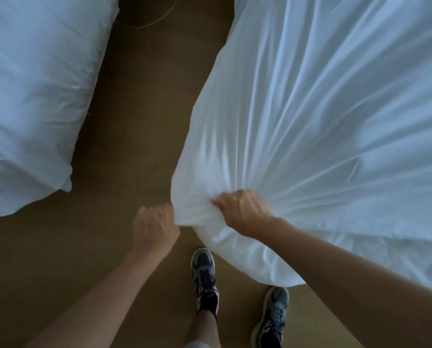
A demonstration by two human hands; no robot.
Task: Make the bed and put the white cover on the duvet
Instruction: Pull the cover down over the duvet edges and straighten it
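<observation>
The white cover (pixel 322 121) is spread wide over the right side of the room, with long creases that all run down to one corner (pixel 199 214). That corner hangs over the brown floor (pixel 139 121), just in front of the person's feet. The cover is like a big bag. It looks fat and puffy at the corner, but what is inside it is hidden.

The right hand (pixel 242 209) is clenched on the corner from above, with a bunch of cloth squeezed in its fingers. The left hand (pixel 154 223) is right beside the same corner, on its left edge, with its fingers curled. It is blurry, so I cannot tell if it grips the cloth or only touches it. Both arms are bare.

On the left is another piece of white bedding (pixel 34 96), soft and thick, with one corner pointing at the floor. A strip of floor lies between it and the cover, so the two are well apart.

Counting: two hands, two white soft things, and two grey shoes. One shoe (pixel 203 272) is just under the puffy corner, and the other shoe (pixel 272 315) is partly tucked under the cover's edge. One thin cord (pixel 149 23) curls on the floor at the top.
</observation>
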